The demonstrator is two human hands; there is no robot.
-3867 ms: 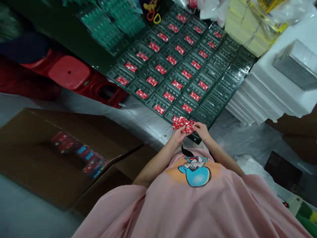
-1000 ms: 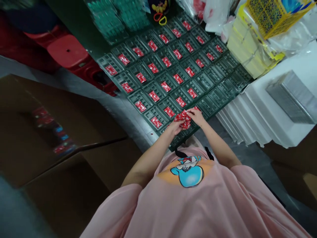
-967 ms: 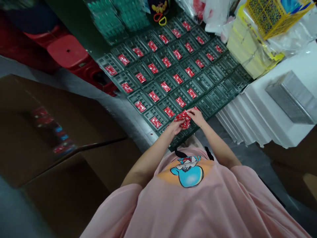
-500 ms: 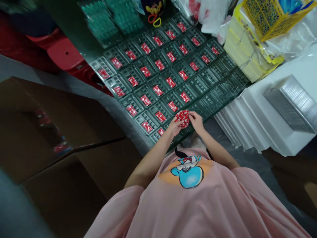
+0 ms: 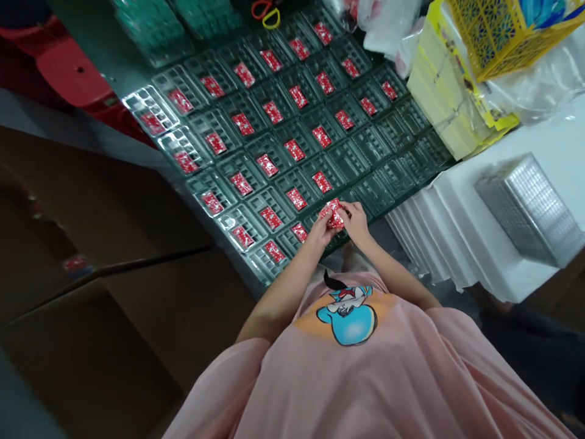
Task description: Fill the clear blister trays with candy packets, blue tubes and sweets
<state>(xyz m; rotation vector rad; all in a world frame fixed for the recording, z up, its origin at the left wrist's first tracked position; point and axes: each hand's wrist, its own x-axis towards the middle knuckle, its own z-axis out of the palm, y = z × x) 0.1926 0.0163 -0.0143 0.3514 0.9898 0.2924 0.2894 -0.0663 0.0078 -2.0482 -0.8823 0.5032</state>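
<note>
Just above the table's near edge, my left hand (image 5: 321,230) grips a bunch of small red-and-white patterned cards (image 5: 334,211) from the left side. My right hand (image 5: 357,223) has its fingers closed on the right side of the same bunch. How many cards are held cannot be made out. Around the hands, clear plastic trays (image 5: 361,198) with moulded compartments cover the dark green table in rows. Many trays have one red card lying in them, such as the card (image 5: 322,181) just beyond my hands. Several trays to the right show no red card.
Stacked clear trays (image 5: 150,30) stand at the far left, near red and yellow scissor handles (image 5: 271,18). Yellow-edged packs (image 5: 439,91) and a yellow basket (image 5: 496,36) are at the right, above white foam sheets (image 5: 493,244). Cardboard boxes (image 5: 150,329) and a red stool (image 5: 73,70) lie left.
The view has shifted, so the trays appear lower and further left. The cards in my hands, spread into a rounded shape before, now look more squared, and my right fingers reach further over them.
</note>
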